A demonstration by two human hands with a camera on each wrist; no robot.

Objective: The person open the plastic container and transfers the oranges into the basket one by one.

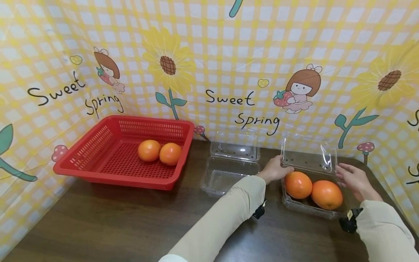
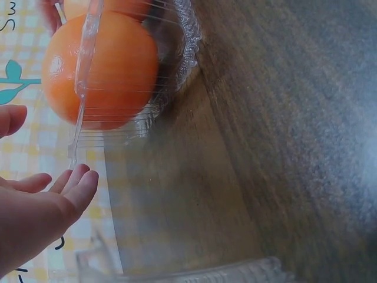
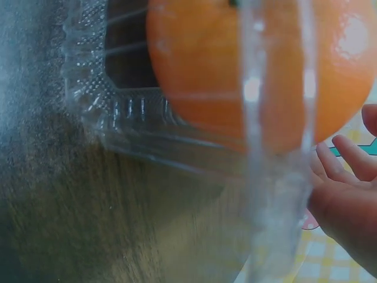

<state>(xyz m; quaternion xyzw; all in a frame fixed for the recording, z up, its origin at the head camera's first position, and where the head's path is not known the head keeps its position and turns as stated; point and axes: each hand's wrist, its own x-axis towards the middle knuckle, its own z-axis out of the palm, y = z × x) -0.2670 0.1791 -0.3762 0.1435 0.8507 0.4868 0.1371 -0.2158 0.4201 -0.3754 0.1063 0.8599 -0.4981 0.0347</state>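
Observation:
At the right of the head view, a clear plastic clamshell box [image 1: 307, 209] stands with its lid [image 1: 307, 153] raised at the back. Two oranges [image 1: 298, 185] [image 1: 326, 194] sit side by side in its base. My left hand [image 1: 275, 170] is at the left end of the hinge side, fingertips right at the plastic edge in the left wrist view. On the opposite side, my right hand [image 1: 355, 180] has its fingers by the lid's lower right corner. In both wrist views the thumb stands apart from loosely extended fingers. Clear plastic crosses in front of an orange [image 3: 206, 71] in the right wrist view.
A second clear clamshell box [image 1: 217, 178], lid raised, stands left of my left hand. Further left is a red plastic basket [image 1: 114, 178] holding two oranges [image 1: 149, 150] [image 1: 171, 154]. A yellow checked cloth [image 1: 203, 72] hangs behind the dark wooden table [image 1: 137, 218].

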